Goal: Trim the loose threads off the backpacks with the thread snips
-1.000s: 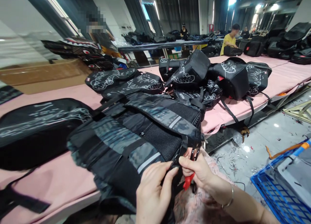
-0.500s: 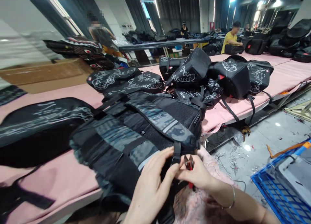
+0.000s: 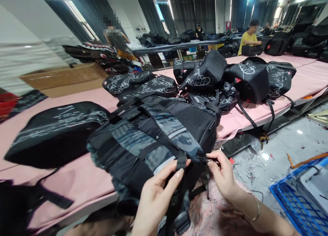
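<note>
The camouflage backpack (image 3: 143,140) lies on the pink table (image 3: 94,178), with its padded shoulder straps (image 3: 176,126) facing up. The shoulder straps run on a slant, from the backpack's far left end down to its near right corner. Both hands are at that corner, a little way apart. The left hand (image 3: 159,188) is over the backpack and pinches a thin black strap (image 3: 181,156). The right hand (image 3: 225,174) is at the backpack's outer edge and pinches a small dark thing; it is too small to tell what. A black buckle (image 3: 182,223) hangs under the left hand. Left of the backpack sits a black bag (image 3: 64,140) with white lines. More black bags (image 3: 205,70) are piled behind it. A blue basket (image 3: 282,195) stands to its right, well apart.
</note>
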Motion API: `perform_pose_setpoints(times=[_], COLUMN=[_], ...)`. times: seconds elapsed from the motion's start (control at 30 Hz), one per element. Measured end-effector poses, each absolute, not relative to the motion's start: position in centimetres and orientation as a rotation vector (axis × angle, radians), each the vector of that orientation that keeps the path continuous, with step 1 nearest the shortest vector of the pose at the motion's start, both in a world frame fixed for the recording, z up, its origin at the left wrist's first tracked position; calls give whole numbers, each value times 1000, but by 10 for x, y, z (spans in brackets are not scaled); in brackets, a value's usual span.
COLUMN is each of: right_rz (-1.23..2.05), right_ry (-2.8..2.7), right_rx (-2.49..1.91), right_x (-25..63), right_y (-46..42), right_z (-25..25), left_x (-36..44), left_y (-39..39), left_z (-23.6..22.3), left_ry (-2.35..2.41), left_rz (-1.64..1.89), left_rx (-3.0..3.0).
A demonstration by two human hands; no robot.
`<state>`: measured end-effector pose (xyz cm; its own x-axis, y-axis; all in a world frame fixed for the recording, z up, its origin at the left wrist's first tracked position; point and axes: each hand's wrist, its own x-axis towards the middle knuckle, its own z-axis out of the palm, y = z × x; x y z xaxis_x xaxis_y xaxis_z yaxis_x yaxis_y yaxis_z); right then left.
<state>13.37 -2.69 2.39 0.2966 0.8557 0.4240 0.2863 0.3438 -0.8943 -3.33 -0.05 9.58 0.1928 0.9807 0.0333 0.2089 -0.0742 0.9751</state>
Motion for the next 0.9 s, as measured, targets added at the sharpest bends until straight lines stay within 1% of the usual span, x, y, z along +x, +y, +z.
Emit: perform_pose_setpoints(times=[0.13, 0.27, 0.43, 0.53, 0.67, 0.8, 0.9], right_rz=[279, 219, 141, 222, 490, 628, 655], right_ry=[-1460, -1561, -1626, -1552, -1291, -1172, -1162], right_rx=[-1151, -1166, -1190, -1175, -1201, -1243, -1232], right_x=[132, 133, 138, 136, 131, 127, 125], right_y=[-23, -20, -18, -17, -17, -19, -21], right_z=[39, 52, 55, 51, 41, 39, 42], left_x=[-33, -34, -34, -33, -34, -39, -44], left_y=[2, 2, 2, 0, -9, -16, -16], left_z=[92, 88, 86, 88, 92, 96, 97], left_ry=[1208, 1205, 1221, 1260, 1399, 1768, 1761], left_rz=[1013, 1027, 1049, 1022, 970, 1167, 1280], left_rx=[1553, 1657, 1749, 1731, 1748, 1912, 2092])
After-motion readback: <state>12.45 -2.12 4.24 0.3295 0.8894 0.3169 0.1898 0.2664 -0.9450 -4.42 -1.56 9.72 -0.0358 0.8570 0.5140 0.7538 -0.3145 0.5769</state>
